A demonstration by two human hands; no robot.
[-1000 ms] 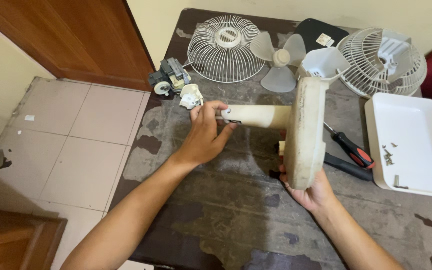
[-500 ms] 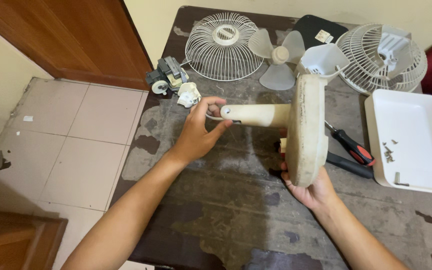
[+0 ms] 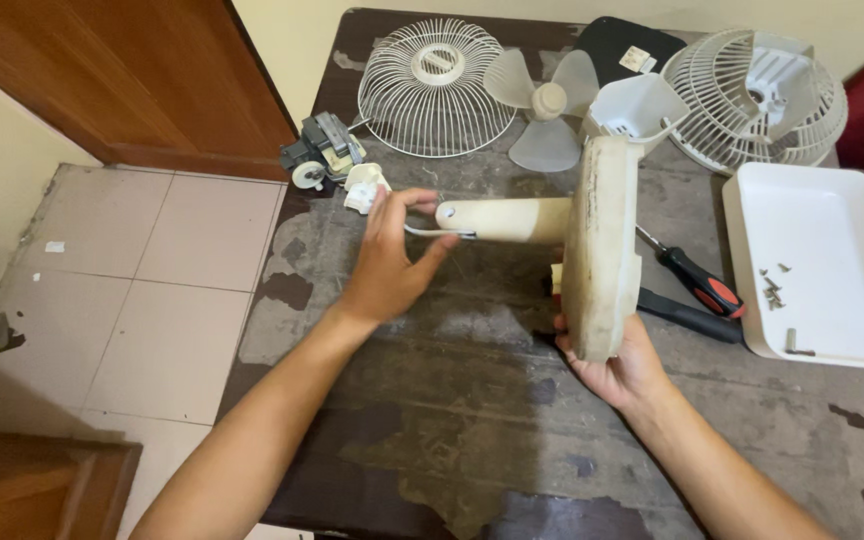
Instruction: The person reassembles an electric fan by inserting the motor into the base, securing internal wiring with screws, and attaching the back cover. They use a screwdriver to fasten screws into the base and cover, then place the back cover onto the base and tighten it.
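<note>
— Head view: what do you have in hand?

— My right hand point(image 3: 620, 372), lower right of centre, cups the bottom edge of the cream fan base point(image 3: 600, 250), fingers curled under it. The base is tipped on its edge, its neck point(image 3: 502, 218) lying level and pointing toward frame left.

— And the left?

— My left hand point(image 3: 387, 262), just left of centre, sits at the neck's open end. Thumb and fingers pinch a thin white wire point(image 3: 430, 232) coming out of that end.

— What lies around on the table point(image 3: 432, 430)?

— Along the top edge: a white wire grille point(image 3: 434, 88), a pale fan blade point(image 3: 544, 105), a white housing part point(image 3: 637, 105) and a second grille point(image 3: 757, 95) at upper right. At upper left of the table sit a small motor point(image 3: 317, 150) and a white plastic piece point(image 3: 360, 186). Right of the base lie a red-and-black screwdriver point(image 3: 697, 285) and a black handle point(image 3: 690, 316), then a white tray point(image 3: 822, 265) holding a few screws point(image 3: 774, 290).
</note>
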